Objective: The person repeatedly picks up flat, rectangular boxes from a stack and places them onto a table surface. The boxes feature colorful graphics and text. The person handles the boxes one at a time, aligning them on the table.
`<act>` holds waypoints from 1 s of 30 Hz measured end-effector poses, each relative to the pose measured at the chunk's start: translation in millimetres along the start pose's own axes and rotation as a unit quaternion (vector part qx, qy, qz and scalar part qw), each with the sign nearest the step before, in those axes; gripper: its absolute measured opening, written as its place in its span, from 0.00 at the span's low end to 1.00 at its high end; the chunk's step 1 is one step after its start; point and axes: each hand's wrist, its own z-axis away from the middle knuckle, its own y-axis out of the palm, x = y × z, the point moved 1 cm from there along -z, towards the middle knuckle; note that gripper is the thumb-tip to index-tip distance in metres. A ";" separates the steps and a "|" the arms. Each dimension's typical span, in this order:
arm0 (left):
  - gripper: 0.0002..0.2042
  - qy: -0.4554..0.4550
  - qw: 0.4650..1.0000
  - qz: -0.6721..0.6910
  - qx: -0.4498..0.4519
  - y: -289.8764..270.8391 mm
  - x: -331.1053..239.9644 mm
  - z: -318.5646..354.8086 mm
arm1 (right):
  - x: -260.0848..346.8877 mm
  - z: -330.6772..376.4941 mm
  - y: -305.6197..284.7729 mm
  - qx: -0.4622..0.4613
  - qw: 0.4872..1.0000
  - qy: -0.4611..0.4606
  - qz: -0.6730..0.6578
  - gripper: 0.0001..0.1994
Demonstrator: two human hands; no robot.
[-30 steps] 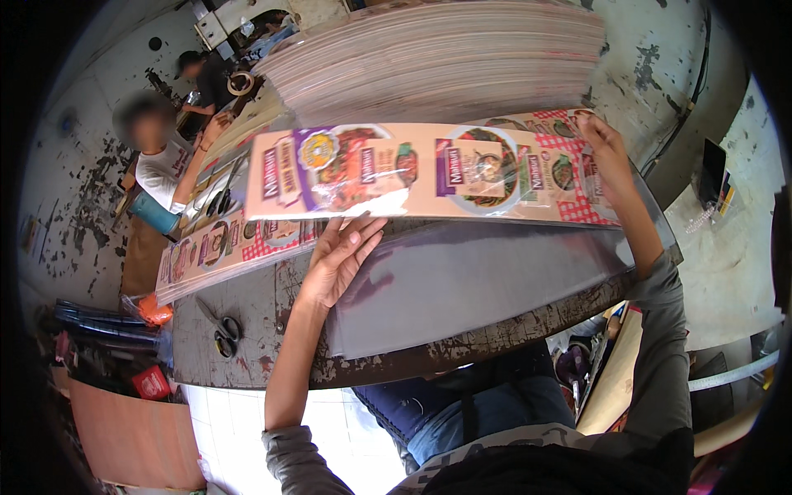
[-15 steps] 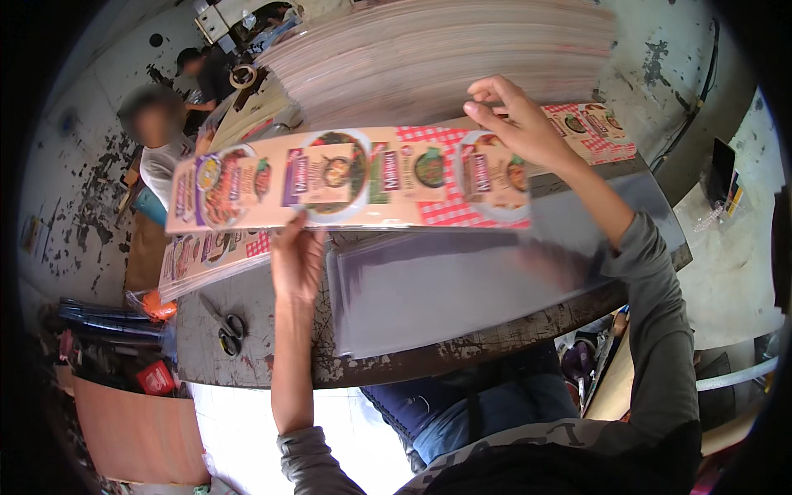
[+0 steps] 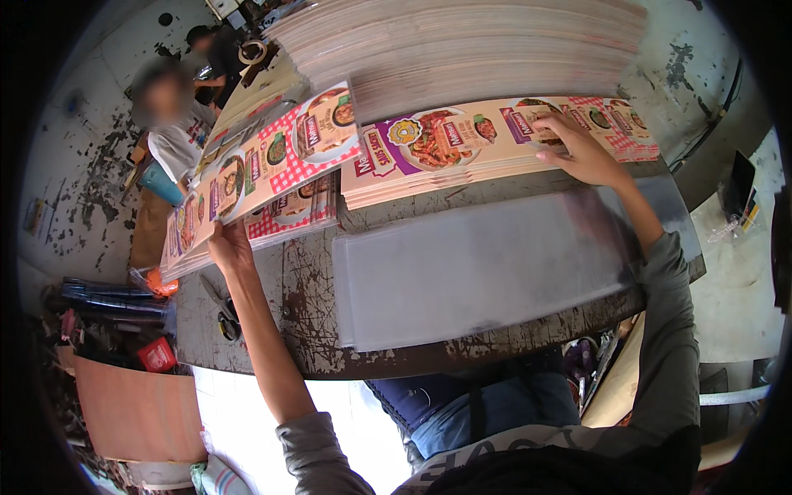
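Observation:
My left hand (image 3: 228, 247) grips the near edge of a long printed food-label sheet (image 3: 272, 157) that lies over a stack of like sheets (image 3: 285, 210) at the table's left. My right hand (image 3: 577, 148) rests flat, fingers spread, on another pile of printed sheets (image 3: 462, 144) at the middle and right. A stack of clear plastic sleeves (image 3: 487, 264) lies on the table in front of me, between my arms.
A tall pile of sheets (image 3: 462, 41) rises behind the printed stacks. Scissors (image 3: 221, 309) lie near the table's left edge (image 3: 186, 330). A seated person (image 3: 169, 124) and another person behind work at the far left. Boxes and clutter sit on the floor at left.
The long sheet has travelled left and now lies on the left stack with my left hand at its edge. My right hand let it go and dropped onto the right pile.

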 end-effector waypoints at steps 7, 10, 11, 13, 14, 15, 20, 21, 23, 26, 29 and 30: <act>0.20 -0.023 0.989 -0.144 -0.006 -24.5 -1.8 -15.7 | 0.9 4.8 4.3 -0.025 0.997 -0.046 0.058 0.22; 0.25 0.016 0.966 -0.256 0.014 -29.5 -8.6 -17.4 | 1.9 5.4 5.7 -0.030 0.997 -0.055 0.051 0.23; 0.28 0.038 0.953 -0.300 0.015 -38.5 -8.9 -23.0 | 3.3 5.2 5.8 -0.035 0.996 -0.057 0.053 0.23; 0.33 0.083 0.929 -0.360 -0.018 -29.9 -5.9 -17.2 | 2.5 6.8 5.2 -0.036 0.996 -0.056 0.057 0.23; 0.36 0.107 0.919 -0.377 -0.053 -26.5 -1.6 -12.7 | 1.4 7.5 5.2 -0.032 0.997 -0.054 0.055 0.23; 0.38 0.132 0.906 -0.391 -0.088 -21.1 0.5 -7.7 | 0.2 8.3 4.3 -0.028 0.997 -0.052 0.055 0.24; 0.46 0.214 0.778 -0.585 -0.084 -47.5 -10.5 -30.1 | 1.0 7.5 5.8 -0.025 0.997 -0.055 0.038 0.24; 0.45 0.227 0.751 -0.614 -0.089 -49.2 -11.1 -33.1 | 2.0 7.5 5.2 -0.026 0.998 -0.051 0.038 0.25; 0.43 0.146 0.703 -0.677 -0.160 -54.9 -12.3 -38.9 | 1.7 8.2 6.1 -0.035 0.996 -0.060 0.053 0.25; 0.38 0.108 0.620 -0.751 -0.201 -44.2 -4.0 -32.1 | 1.1 10.4 3.5 -0.020 0.997 -0.045 0.067 0.27; 0.33 0.200 0.571 -0.791 -0.090 -30.6 2.4 -22.1 | 9.2 9.5 4.4 -0.052 0.994 -0.027 0.097 0.29; 0.31 0.241 0.559 -0.793 -0.030 -25.0 8.0 -16.4 | 11.3 9.8 3.9 -0.071 0.991 -0.020 0.113 0.30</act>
